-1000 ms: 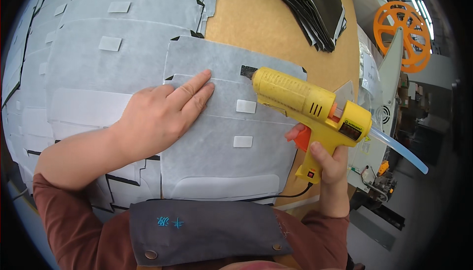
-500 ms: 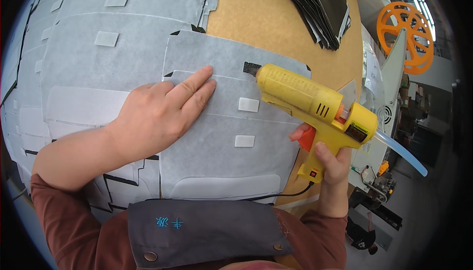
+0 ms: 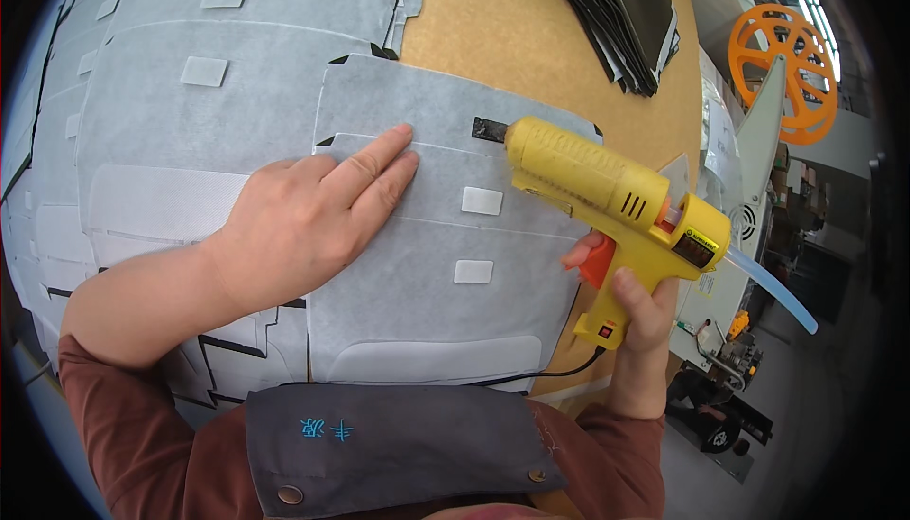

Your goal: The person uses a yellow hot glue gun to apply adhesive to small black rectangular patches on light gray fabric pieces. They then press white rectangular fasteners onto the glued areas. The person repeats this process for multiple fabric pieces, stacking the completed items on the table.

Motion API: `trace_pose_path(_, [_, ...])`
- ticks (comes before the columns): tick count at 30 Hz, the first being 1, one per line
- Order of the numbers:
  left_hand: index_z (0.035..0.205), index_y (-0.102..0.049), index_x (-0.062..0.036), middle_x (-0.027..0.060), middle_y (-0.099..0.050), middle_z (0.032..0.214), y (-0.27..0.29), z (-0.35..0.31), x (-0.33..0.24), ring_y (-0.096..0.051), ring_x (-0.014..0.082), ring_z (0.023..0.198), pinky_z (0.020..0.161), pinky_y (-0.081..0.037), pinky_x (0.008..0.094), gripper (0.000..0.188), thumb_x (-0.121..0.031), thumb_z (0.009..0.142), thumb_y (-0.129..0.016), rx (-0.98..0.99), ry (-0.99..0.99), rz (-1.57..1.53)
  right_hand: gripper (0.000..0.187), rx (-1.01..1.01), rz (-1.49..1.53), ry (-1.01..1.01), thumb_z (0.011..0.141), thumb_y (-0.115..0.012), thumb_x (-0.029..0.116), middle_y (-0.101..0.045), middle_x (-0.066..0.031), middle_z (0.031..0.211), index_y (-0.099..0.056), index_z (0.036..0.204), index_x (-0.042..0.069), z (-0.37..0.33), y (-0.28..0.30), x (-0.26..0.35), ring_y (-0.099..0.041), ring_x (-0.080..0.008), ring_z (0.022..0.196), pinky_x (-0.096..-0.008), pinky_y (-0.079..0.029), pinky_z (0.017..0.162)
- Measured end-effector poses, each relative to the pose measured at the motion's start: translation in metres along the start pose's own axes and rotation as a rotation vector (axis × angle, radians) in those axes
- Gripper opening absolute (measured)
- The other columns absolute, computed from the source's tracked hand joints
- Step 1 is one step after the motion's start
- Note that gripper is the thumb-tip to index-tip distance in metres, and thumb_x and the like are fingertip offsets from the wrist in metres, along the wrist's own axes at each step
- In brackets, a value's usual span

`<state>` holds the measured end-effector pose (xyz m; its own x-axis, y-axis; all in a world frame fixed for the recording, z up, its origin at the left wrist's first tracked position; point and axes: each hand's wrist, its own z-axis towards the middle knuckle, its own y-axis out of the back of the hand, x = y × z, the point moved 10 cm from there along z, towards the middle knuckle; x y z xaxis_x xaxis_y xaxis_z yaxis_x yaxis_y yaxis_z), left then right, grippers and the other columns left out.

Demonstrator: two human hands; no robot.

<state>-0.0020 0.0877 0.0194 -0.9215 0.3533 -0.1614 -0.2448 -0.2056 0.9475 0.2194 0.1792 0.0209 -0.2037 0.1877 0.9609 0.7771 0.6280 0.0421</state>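
Observation:
My left hand [image 3: 294,217] lies flat on a pale grey fabric panel [image 3: 389,264], with two fingers stretched toward its middle. My right hand [image 3: 645,316] is closed around the handle of a yellow hot glue gun [image 3: 592,174], a finger at its orange trigger [image 3: 597,259]. The gun's tip points left, at a small black patch [image 3: 488,128] near the panel's far edge; whether the nozzle touches the patch is hidden. A translucent glue stick [image 3: 777,292] sticks out of the gun's back. Two small white rectangles [image 3: 482,200] sit on the panel below the gun.
More grey panels [image 3: 161,112] with white rectangles overlap at the left on the tan table [image 3: 474,27]. A stack of black sheets [image 3: 616,18] lies at the far right. Beyond the table stands a machine with an orange reel [image 3: 785,74]. The gun's black cord [image 3: 559,373] runs along the near edge.
The glue gun has shifted slightly right along the black patch, uncovering a little more of it. My left hand stays in place on the panel.

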Motion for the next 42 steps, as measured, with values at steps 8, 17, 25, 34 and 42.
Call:
trace_pose_path(8, [0.116,-0.065,-0.0026,0.0118,-0.064,0.126,0.001,0.000,0.000,-0.056,0.0112,0.057,0.052,-0.050,0.0251,0.035,-0.010,0.081,-0.070,-0.004,-0.007,0.005,0.053,0.016,0.011,0.008,0.088,-0.061,0.018,-0.061,-0.0202,0.107,-0.044,0.132,-0.005,0.005,-0.006,0.001,-0.063,-0.0272,0.098,-0.0396,-0.050,0.086])
trace_pose_path(17, [0.115,-0.066,-0.0023,0.0121,-0.065,0.125,0.001,0.001,0.000,-0.056,0.0112,0.056,0.051,-0.050,0.0249,0.035,-0.010,0.081,-0.071,-0.009,-0.009,-0.001,0.055,-0.030,-0.004,-0.042,0.087,-0.062,0.023,-0.064,-0.0195,0.104,-0.045,0.132,-0.005,0.003,0.001,-0.005,-0.064,-0.0258,0.096,-0.0377,-0.050,0.085])
trace_pose_path(25, [0.114,-0.066,-0.0028,0.0124,-0.065,0.125,0.001,0.001,-0.001,-0.056,0.0117,0.056,0.050,-0.050,0.0251,0.033,-0.010,0.082,-0.071,-0.004,-0.012,0.009,0.055,-0.061,0.017,-0.004,0.087,-0.062,0.023,-0.065,-0.0197,0.102,-0.046,0.131,-0.005,0.000,0.008,-0.005,-0.064,-0.0258,0.096,-0.0371,-0.050,0.084])
trace_pose_path(34, [0.113,-0.067,-0.0031,0.0125,-0.065,0.125,0.000,0.001,-0.001,-0.056,0.0115,0.056,0.050,-0.050,0.0250,0.032,-0.011,0.083,-0.072,-0.019,-0.009,0.009,0.056,-0.108,0.043,0.021,0.087,-0.063,0.022,-0.064,-0.0197,0.105,-0.045,0.132,-0.005,-0.004,0.012,-0.005,-0.064,-0.0269,0.095,-0.0390,-0.051,0.082])
trace_pose_path(42, [0.114,-0.067,-0.0032,0.0128,-0.064,0.127,0.000,0.002,-0.001,-0.054,0.0109,0.055,0.049,-0.049,0.0248,0.032,-0.011,0.083,-0.071,-0.018,-0.016,0.012,0.057,-0.085,0.053,0.014,0.086,-0.064,0.024,-0.061,-0.0201,0.109,-0.045,0.132,-0.005,-0.010,0.010,-0.009,-0.064,-0.0275,0.094,-0.0395,-0.051,0.081])
